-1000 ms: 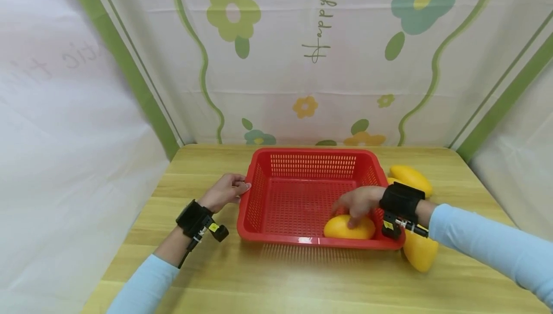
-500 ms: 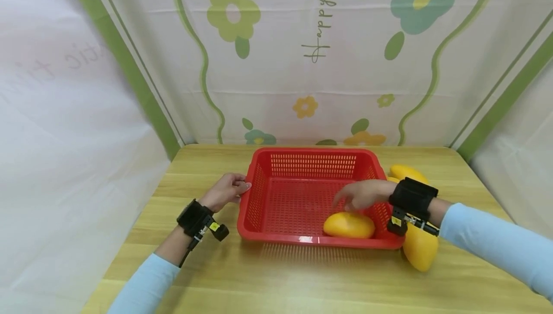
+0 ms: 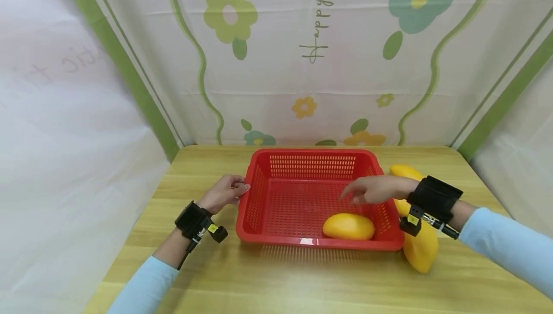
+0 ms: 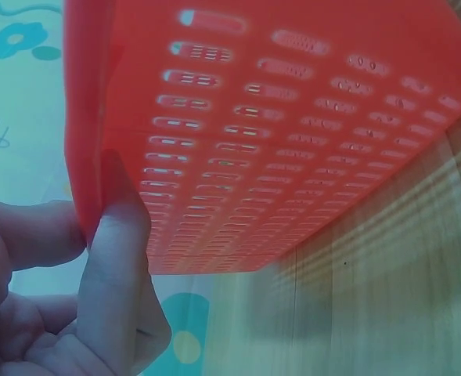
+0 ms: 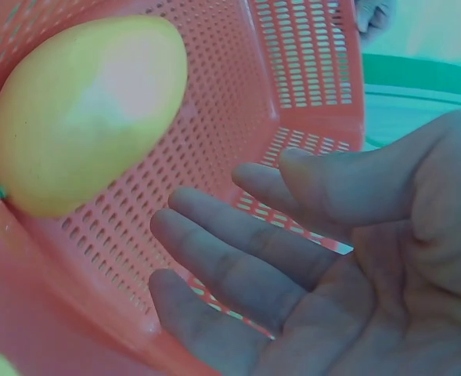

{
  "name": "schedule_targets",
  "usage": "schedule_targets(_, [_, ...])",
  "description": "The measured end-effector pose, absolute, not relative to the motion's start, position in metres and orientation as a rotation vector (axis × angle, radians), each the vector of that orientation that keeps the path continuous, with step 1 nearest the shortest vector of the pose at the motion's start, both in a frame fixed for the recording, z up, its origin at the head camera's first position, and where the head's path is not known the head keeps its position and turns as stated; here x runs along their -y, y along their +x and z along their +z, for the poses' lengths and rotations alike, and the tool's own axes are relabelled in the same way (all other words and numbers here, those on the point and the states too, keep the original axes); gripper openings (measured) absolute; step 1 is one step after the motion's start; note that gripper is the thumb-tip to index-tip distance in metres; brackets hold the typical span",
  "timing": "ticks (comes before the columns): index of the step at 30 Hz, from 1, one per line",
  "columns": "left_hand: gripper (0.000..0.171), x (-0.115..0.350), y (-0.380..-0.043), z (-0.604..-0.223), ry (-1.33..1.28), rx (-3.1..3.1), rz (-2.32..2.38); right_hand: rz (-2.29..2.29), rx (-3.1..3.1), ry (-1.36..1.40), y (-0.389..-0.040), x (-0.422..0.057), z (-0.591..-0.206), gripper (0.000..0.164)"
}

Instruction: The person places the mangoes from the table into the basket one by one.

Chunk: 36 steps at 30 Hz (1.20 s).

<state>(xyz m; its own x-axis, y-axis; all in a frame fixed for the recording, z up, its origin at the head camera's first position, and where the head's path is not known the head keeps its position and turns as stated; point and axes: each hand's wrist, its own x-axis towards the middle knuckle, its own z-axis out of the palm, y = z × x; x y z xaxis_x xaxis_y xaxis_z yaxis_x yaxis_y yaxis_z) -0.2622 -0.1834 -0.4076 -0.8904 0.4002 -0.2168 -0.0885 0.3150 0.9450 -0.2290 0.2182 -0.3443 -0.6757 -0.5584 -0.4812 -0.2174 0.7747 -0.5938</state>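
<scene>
A red plastic basket point(image 3: 298, 208) with slotted walls stands on the table. My left hand point(image 3: 224, 193) pinches its left rim between thumb and fingers, which the left wrist view shows close up at the basket rim point(image 4: 85, 117). Inside the basket, in the near right corner, lies a yellow mango point(image 3: 348, 226). Over the basket's right side hovers my right hand point(image 3: 373, 190), holding nothing, its fingers loosely bent. In the right wrist view the mango point(image 5: 89, 110) lies apart from the fingertips.
Several more mangoes lie on the table just right of the basket, one point(image 3: 421, 249) near its front corner and another point(image 3: 406, 172) further back. My right forearm partly covers them. A printed cloth point(image 3: 276, 64) hangs behind the wooden table point(image 3: 276, 280).
My right hand has let go of the mango in the basket and moved up and to the right. The mango stays in the corner. My left hand keeps its grip on the rim.
</scene>
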Motion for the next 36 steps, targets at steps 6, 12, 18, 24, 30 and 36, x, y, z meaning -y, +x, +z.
schedule_targets(6, [0.031, 0.185, -0.262, -0.409, 0.275, -2.171, 1.606, -0.785, -2.285, -0.589, -0.227, -0.23, -0.338, 0.032])
schedule_targets(12, [0.03, 0.186, -0.262, -0.406, 0.264, -2.157, 1.6, -0.945, -2.266, -0.554, -0.22, -0.249, -0.329, 0.034])
schedule_targets(18, [0.031, 0.184, -0.262, -0.403, 0.274, -2.168, 1.59, -1.014, -2.293, -0.56, -0.215, -0.278, -0.329, 0.04])
schedule_targets(24, [0.032, 0.185, -0.262, -0.404, 0.289, -2.159, 1.586, -1.046, -2.329, -0.605, -0.209, -0.302, -0.332, 0.041])
schedule_targets(30, [0.031, 0.184, -0.263, -0.403, 0.282, -2.162, 1.589, -1.077, -2.368, -0.579, -0.202, -0.321, -0.335, 0.039])
schedule_targets(36, [0.03, 0.185, -0.263, -0.406, 0.269, -2.154, 1.594, -1.076, -2.401, -0.51, -0.195, -0.34, -0.351, 0.039])
